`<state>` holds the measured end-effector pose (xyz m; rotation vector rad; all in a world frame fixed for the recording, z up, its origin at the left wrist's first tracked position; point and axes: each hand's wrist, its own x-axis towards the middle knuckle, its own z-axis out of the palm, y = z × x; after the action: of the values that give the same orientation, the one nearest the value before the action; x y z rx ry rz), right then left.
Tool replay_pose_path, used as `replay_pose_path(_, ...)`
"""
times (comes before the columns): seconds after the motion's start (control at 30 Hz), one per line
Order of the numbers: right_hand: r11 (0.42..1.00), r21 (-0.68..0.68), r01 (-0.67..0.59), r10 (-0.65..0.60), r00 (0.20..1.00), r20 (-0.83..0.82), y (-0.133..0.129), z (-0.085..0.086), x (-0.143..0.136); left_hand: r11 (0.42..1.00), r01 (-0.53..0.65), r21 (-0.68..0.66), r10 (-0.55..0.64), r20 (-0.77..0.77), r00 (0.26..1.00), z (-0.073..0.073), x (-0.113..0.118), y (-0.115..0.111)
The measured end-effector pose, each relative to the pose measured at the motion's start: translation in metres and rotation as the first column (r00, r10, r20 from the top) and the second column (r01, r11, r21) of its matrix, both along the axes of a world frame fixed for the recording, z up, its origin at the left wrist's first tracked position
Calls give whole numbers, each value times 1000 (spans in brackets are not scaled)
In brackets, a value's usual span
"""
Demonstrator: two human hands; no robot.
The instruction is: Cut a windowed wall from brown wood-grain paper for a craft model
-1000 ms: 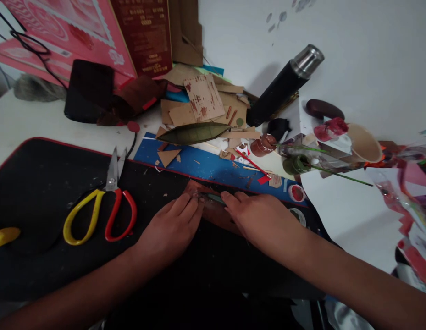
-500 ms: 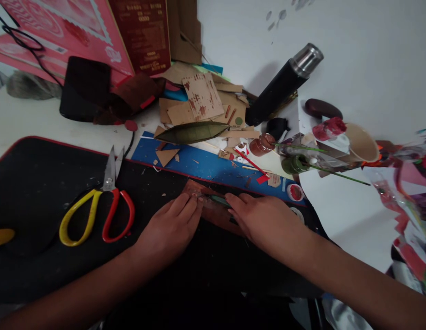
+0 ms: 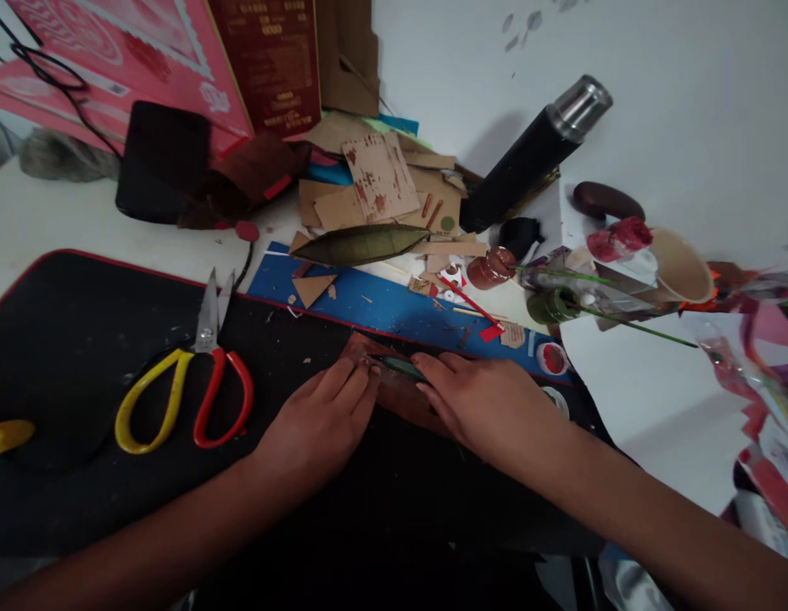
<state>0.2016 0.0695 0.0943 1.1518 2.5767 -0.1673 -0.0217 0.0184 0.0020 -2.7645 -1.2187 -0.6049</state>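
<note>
A brown sheet, its material unclear, lies on the black mat in front of me. My left hand presses its left part down with bunched fingertips. Something clear, perhaps a ruler, shows faintly under those fingers. Closed round a slim dark-green tool with a dark pointed tip, my right hand rests over the sheet's right side. The tip points at my left fingertips; whether it is a pen or a craft knife I cannot tell. Scissors with one yellow and one red handle lie spread to the left.
Beyond the mat are a blue strip, a green leaf-shaped piece and cardboard scraps. A black flask leans at the back right. Paint jars with thin green sticks stand below it. A phone sits back left.
The whole view has shifted slightly. The green tool's tip shows more plainly near my left fingertips, and it seems to have slid a little left. Both hands keep their grip.
</note>
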Motion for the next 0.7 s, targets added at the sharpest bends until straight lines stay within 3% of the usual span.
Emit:
replay_pose_path(0.53,1000,-23,-2,2,1000,12,2,-7,1,1000,0,21,1,-5,1000,2,2,1)
replay_pose_path(0.7,999,-44,-7,10,997,75,2,-2,-7,999,4,37,-3,-23,1000,4,3,2)
